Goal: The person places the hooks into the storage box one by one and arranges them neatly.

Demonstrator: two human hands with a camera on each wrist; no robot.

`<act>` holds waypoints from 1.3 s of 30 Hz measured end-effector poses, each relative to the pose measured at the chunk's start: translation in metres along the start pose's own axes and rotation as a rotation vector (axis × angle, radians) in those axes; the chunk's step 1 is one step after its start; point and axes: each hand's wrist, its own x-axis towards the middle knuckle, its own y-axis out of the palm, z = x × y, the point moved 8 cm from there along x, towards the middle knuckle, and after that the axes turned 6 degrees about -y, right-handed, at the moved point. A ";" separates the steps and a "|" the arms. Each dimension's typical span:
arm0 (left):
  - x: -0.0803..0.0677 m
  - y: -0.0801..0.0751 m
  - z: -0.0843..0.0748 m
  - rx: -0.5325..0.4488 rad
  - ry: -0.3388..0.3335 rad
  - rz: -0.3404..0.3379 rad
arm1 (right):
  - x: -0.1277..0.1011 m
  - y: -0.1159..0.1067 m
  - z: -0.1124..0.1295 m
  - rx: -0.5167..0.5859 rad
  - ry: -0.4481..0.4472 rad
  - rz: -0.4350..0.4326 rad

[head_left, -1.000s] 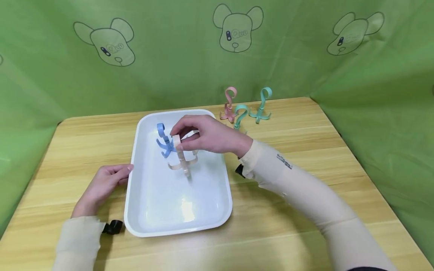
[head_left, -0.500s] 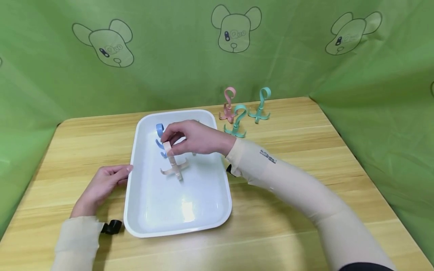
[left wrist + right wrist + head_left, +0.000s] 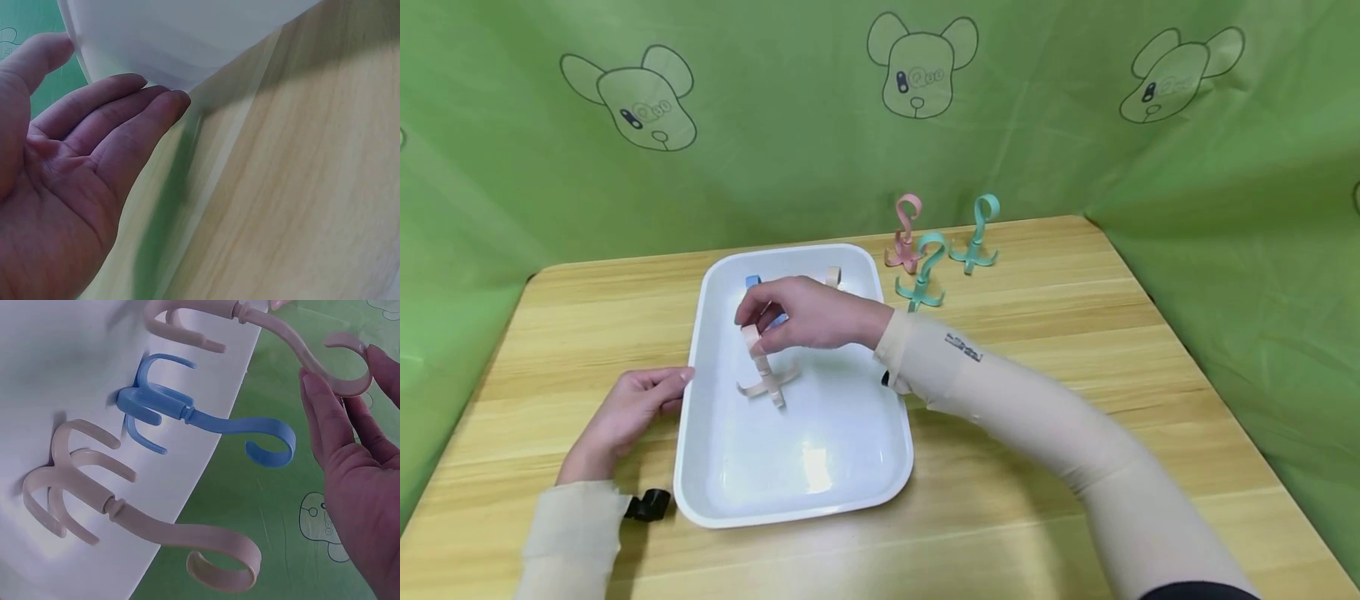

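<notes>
Presently held: one beige hook (image 3: 762,367), pinched at its curled top by the fingertips (image 3: 322,400) of the right hand (image 3: 808,315), its stem upright with a slight lean, long axis near vertical, curl uppermost and four prongs downward, touching or just above the floor of the white tray (image 3: 820,492); the views do not settle which. Behind that hand, mostly hidden in the head view, stand a blue hook (image 3: 187,415) and a second beige hook (image 3: 119,509); both rest on their prongs on the tray floor near its far rim, curls up, the blue one between the held hook and the other beige one in the right wrist view. Left hand (image 3: 625,412): open, fingers straight and relaxed, tips resting against the tray's left outer wall, palm on the wooden table (image 3: 1075,333). Beyond the right wrist, outside the tray: one pink hook (image 3: 904,236) and two teal hooks, the nearer (image 3: 922,271) and the farther (image 3: 977,235), all upright on their prongs. Green cloth with bear outlines (image 3: 921,62) hangs behind.
</notes>
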 end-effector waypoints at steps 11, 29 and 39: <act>0.000 0.003 -0.001 -0.083 0.032 0.032 | 0.007 0.009 -0.008 -0.017 0.035 0.005; 0.001 0.003 0.000 -0.023 0.021 0.020 | -0.009 -0.017 -0.010 0.041 -0.043 -0.113; 0.001 0.004 0.000 -0.027 0.017 0.012 | -0.047 -0.070 0.001 -0.001 -0.073 -0.267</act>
